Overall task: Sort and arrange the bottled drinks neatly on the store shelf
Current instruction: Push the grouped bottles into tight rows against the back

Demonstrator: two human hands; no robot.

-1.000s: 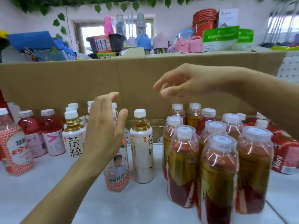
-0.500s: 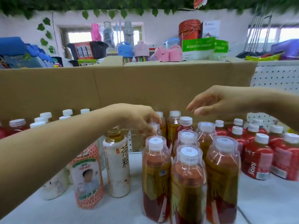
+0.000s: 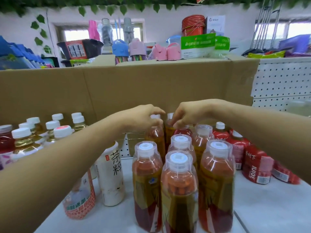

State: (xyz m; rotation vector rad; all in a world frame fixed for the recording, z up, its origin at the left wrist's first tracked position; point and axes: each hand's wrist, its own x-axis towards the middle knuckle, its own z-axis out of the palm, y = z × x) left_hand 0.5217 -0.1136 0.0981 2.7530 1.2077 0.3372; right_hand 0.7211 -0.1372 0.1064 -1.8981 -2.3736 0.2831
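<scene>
Amber tea bottles (image 3: 179, 190) with clear over-caps stood packed in a tight cluster, several rows deep, in the middle of the white shelf (image 3: 269, 209). Both hands met at the twelve o'clock end of that cluster, almost touching each other.

The left hand (image 3: 143, 119), with its forearm stretching in from eight o'clock, had its fingers curled down over the cap and shoulder of the rear amber bottle (image 3: 155, 137) and gripped it by the top. The right hand (image 3: 186, 115), with its forearm stretching in from three o'clock, pinched the neck of the second rear bottle (image 3: 169, 132). That bottle stood just beside the first, on its three o'clock side. Both bottles were upright. Their bases were hidden by the rows in front, so I could not tell whether they sat on the shelf.

A cardboard wall (image 3: 151, 84) rose behind them at twelve o'clock. Red juice bottles (image 3: 255, 167) stood close-packed at three o'clock from the cluster. At nine o'clock stood a white-labelled tea bottle (image 3: 111, 175). Near its seven o'clock side was an orange-patterned bottle (image 3: 79, 206), partly hidden under the left forearm. A group of white-capped bottles (image 3: 23, 137) stood farther out, toward ten o'clock.
</scene>
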